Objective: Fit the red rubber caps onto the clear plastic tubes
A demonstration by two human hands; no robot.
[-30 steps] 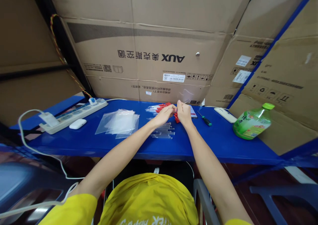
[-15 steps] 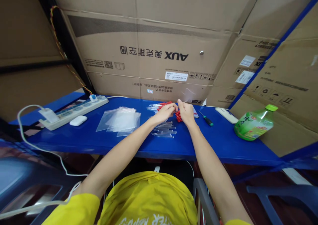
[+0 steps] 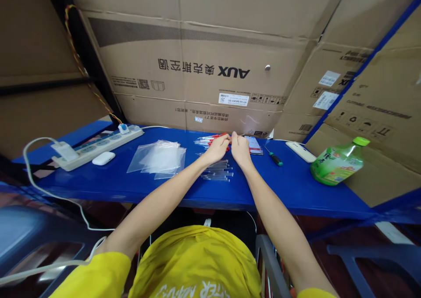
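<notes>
Left hand (image 3: pixel 217 148), right hand (image 3: pixel 239 148): touching, fingers pinched together on red-capped tubes (image 3: pixel 210 139) mid-shelf. Clear tubes (image 3: pixel 219 172) just nearer. Bare blue shelf (image 3: pixel 289 188) rightward toward bottle (image 3: pixel 337 163).

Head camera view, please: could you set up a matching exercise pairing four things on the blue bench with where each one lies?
Things:
1. plastic bags
2. green bottle
3. screwdriver
4. power strip

Places:
A. far right, lying on its side
B. far left, with a white cable
C. just right of the right hand
D. left of the left hand, in a loose stack

Pairs: 1-D, 2-A, 3-C, 4-B
</notes>
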